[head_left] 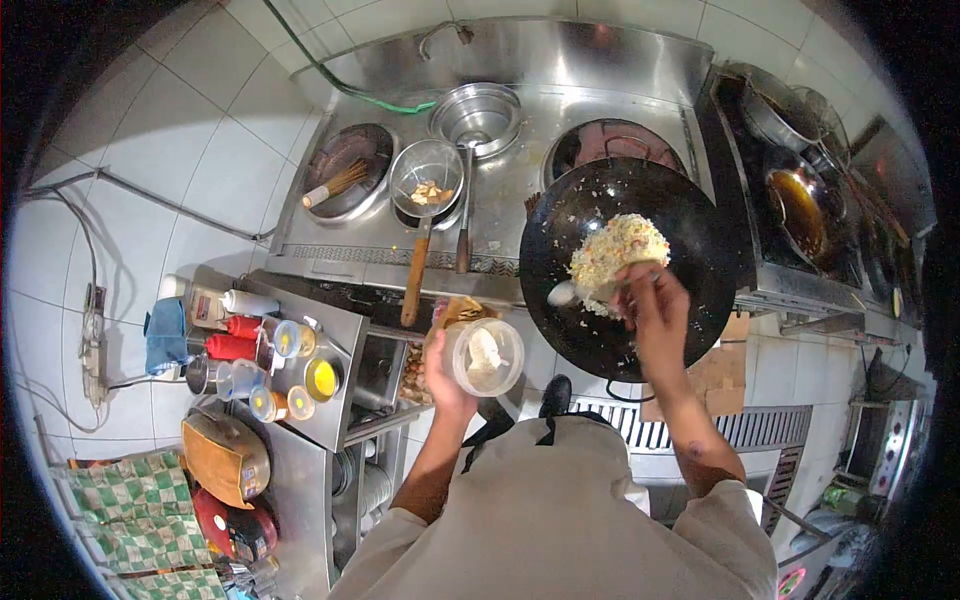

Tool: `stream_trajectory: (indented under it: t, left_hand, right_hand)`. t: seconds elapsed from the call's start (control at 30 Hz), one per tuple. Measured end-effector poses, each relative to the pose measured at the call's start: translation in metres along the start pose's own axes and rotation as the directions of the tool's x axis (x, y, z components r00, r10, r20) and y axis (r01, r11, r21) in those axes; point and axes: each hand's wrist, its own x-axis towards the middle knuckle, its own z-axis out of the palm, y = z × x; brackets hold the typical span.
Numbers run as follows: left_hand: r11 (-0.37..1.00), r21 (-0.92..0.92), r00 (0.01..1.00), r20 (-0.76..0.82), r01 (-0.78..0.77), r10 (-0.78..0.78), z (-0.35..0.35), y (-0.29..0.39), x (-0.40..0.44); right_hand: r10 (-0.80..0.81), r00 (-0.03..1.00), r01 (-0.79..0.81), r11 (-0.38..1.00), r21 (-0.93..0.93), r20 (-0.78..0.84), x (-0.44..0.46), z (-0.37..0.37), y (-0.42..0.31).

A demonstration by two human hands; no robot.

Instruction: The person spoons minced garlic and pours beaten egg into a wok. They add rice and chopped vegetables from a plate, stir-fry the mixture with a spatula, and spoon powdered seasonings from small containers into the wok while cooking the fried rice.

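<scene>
My left hand (452, 375) is wrapped around a clear round plastic tub (488, 357) with a mound of white powder inside. The tub is held in front of the stove, left of the wok. Over the black wok (560, 225), my right hand (652, 305) has its fingers closed on what looks like a spoon. The pale bowl of the spoon (562, 293) points left; most of its handle blends into the food and fingers. Fried rice (622, 245) with yellow and reddish bits lies heaped in the wok, just beyond my right hand.
A wire strainer (427, 172) with brown pieces, a ladle (465, 225), a metal bowl (476, 120) and a bamboo brush (336, 184) sit on the stove. Seasoning tubs and red bottles (230, 345) crowd the left counter. Pans of dark oil (797, 210) stand at right.
</scene>
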Motion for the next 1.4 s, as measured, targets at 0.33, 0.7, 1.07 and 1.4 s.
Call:
stream_trajectory:
  t: [0.33, 0.7, 1.07, 1.4]
  left_hand:
    - [0.999, 0.023, 0.998, -0.052, -0.044, 0.045, -0.031, -0.008, -0.001]
    - [1.0, -0.007, 0.997, -0.077, -0.031, 0.03, -0.029, -0.006, -0.003]
    - [1.0, -0.008, 1.0, -0.03, -0.006, 0.006, -0.016, -0.003, -0.01]
    - [0.995, -0.098, 0.994, -0.103, 0.014, -0.024, -0.045, -0.013, -0.004]
  right_hand:
    - [-0.17, 0.969, 0.143, 0.977, -0.155, -0.177, 0.067, -0.048, 0.033]
    - [-0.134, 0.931, 0.067, 0.977, -0.2, -0.34, 0.082, -0.082, 0.042]
    - [-0.535, 0.785, 0.3, 0.769, -0.564, -0.311, 0.102, -0.094, -0.02]
    - [-0.833, 0.426, 0.568, 0.551, -0.612, -0.354, 0.096, -0.061, -0.085]
